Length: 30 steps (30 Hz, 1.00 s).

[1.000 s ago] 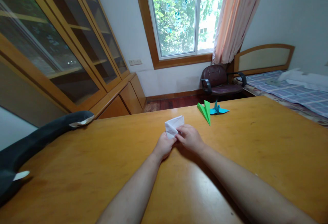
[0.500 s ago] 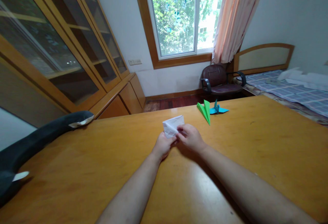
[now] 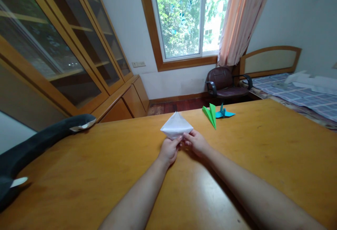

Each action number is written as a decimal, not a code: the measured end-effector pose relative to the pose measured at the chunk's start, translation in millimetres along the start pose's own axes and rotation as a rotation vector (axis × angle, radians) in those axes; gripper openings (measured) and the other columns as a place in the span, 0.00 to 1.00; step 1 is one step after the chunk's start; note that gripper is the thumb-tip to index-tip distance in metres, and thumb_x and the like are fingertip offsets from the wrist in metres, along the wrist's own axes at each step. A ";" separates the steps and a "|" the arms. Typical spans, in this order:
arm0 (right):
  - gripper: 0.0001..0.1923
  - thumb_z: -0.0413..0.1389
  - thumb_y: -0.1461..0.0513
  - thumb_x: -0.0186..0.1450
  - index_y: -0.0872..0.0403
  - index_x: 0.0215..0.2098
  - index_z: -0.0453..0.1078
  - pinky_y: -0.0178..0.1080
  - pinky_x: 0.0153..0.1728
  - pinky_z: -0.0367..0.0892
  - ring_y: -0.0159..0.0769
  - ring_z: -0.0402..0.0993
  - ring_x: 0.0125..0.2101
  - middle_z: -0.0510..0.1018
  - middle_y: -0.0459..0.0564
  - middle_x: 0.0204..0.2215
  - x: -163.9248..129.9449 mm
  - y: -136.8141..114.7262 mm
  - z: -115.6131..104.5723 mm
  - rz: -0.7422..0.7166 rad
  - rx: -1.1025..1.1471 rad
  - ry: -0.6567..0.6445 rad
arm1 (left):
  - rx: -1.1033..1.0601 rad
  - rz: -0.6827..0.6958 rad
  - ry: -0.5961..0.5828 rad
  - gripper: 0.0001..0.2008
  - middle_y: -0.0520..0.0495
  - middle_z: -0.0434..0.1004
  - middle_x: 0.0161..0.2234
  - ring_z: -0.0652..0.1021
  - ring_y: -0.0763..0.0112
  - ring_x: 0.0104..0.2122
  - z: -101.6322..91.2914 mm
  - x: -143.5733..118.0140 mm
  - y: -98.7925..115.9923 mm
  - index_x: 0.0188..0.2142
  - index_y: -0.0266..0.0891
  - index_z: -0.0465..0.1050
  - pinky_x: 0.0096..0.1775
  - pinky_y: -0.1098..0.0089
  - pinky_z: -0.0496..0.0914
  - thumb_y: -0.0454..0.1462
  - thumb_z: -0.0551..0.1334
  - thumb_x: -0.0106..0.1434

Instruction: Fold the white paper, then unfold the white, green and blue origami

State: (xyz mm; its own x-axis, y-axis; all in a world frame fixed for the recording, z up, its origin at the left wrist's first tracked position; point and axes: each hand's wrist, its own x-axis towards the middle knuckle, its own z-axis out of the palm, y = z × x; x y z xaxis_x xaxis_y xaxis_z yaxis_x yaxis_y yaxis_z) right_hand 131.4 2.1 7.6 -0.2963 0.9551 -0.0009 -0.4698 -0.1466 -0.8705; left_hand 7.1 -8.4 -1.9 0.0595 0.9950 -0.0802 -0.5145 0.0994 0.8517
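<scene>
Between my two hands is a folded sheet of white paper (image 3: 177, 124), spread into a diamond-like shape with its peak pointing away from me. My left hand (image 3: 170, 150) pinches its lower edge, thumb on top. At the lower right edge, my right hand (image 3: 197, 142) grips the paper between thumb and fingers. The undersides of the paper and some fingertips are hidden. Beyond my right hand, a green paper plane (image 3: 211, 115) lies on the table, close beside a blue paper crane (image 3: 223, 113).
The wooden table (image 3: 105, 174) stretches out under my arms. A dark stuffed toy (image 3: 42, 135) with white parts lies along its left side. Past the far edge stand a brown armchair (image 3: 223, 82), a glass-fronted cabinet (image 3: 105, 82) and a bed (image 3: 310, 96).
The white paper has gone from a narrower, squarish fold to a wider diamond shape. My right hand has shifted from the paper's face to its lower right edge.
</scene>
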 end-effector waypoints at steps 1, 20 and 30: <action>0.20 0.65 0.52 0.50 0.54 0.35 0.70 0.31 0.22 0.61 0.26 0.65 0.20 0.76 0.44 0.26 -0.2 -0.5 -0.1 0.003 0.031 0.008 | 0.050 0.000 0.007 0.22 0.45 0.76 0.29 0.70 0.76 0.23 -0.1 0.3 -2.7 0.35 0.30 0.73 0.26 0.75 0.62 0.41 0.75 0.43; 0.19 0.62 0.51 0.51 0.52 0.36 0.68 0.35 0.29 0.68 0.33 0.71 0.28 0.76 0.47 0.31 12.7 -0.6 -20.1 -0.171 -0.025 0.294 | 0.601 0.449 0.256 0.29 0.43 0.67 0.45 0.74 0.70 0.36 -17.9 6.3 15.0 0.52 0.41 0.66 0.34 0.75 0.68 0.38 0.70 0.52; 0.17 0.65 0.52 0.49 0.53 0.31 0.68 0.37 0.32 0.68 0.33 0.71 0.27 0.76 0.45 0.26 8.3 0.2 -14.5 -0.027 0.039 0.159 | 0.376 0.334 0.118 0.22 0.39 0.74 0.43 0.76 0.64 0.41 -14.7 9.8 13.1 0.44 0.34 0.66 0.46 0.68 0.70 0.38 0.69 0.51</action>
State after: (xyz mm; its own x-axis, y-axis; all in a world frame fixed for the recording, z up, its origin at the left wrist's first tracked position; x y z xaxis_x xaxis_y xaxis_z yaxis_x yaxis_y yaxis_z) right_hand 140.8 13.8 0.3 -0.1492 0.9871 -0.0584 -0.5084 -0.1272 -0.8517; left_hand -11.6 2.8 0.9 -0.1633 0.9684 0.1886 -0.1450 -0.2127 0.9663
